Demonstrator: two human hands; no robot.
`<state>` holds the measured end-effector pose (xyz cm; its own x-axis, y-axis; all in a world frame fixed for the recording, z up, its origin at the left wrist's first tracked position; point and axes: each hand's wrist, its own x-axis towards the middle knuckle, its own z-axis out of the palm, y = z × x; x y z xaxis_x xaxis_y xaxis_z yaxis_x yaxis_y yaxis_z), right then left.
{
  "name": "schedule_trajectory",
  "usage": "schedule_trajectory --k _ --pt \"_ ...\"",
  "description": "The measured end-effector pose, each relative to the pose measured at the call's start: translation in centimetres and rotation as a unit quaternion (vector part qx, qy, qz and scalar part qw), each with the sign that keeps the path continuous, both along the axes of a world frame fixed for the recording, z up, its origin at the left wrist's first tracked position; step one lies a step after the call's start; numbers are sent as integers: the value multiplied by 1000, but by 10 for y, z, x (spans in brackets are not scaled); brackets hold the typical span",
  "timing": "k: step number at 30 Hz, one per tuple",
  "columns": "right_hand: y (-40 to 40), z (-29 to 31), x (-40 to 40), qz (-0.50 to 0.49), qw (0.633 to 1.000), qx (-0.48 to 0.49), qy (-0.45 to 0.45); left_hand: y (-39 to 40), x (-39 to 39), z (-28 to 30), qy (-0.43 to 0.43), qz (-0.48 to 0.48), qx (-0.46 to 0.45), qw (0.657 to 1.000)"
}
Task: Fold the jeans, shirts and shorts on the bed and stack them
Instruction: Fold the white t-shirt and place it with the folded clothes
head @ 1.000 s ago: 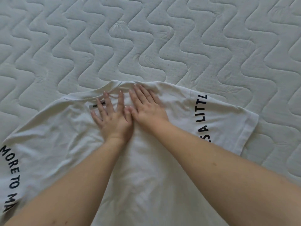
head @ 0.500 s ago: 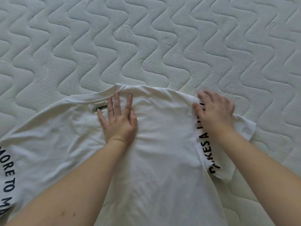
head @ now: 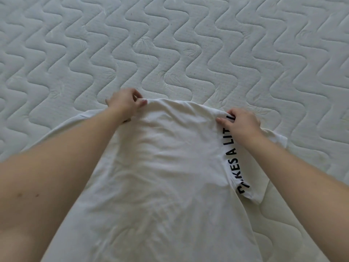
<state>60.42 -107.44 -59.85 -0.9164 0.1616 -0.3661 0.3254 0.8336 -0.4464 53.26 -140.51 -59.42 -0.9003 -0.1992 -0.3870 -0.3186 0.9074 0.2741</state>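
**White cotton shirt gripped at its far edge by both of my hands**

White fabric of the shirt (head: 166,167) lies flat on the quilted mattress (head: 170,44), neck end away from me, hem cut off by the bottom of the view. Left to right:

(a) My left forearm crosses the left part of the shirt and hides that sleeve; its printed lettering, readable half a second ago, is now covered or out of view.

(b) My left hand (head: 124,104) sits at the far edge by the collar, fingers curled and pinching the cloth between thumb and fingertips. Half a second ago it lay flat, fingers spread, lower on the back panel. The neck label seen then is now under my wrist; only a dark sliver shows.

(c) The middle panel is wrinkled.

(d) My right hand (head: 240,122) grips the right shoulder, fingers curled over the fabric, thumb lying on top. It covers the end of the black lettering (head: 235,159); "KES A LIT" is legible, and the lowest letters bend into a fold and cannot be read. This hand has barely shifted.

(e) The right sleeve (head: 279,138) shows only partly past my right wrist.
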Motion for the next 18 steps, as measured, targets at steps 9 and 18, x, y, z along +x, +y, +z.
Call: schedule_trajectory --k 9,18 --pt "8 -6 -11 -92 990 -100 -39 3 -15 -8 63 4 35 997" --pt "9 -7 -17 -83 989 -110 -61 33 21 -7 181 -32 -32 982"
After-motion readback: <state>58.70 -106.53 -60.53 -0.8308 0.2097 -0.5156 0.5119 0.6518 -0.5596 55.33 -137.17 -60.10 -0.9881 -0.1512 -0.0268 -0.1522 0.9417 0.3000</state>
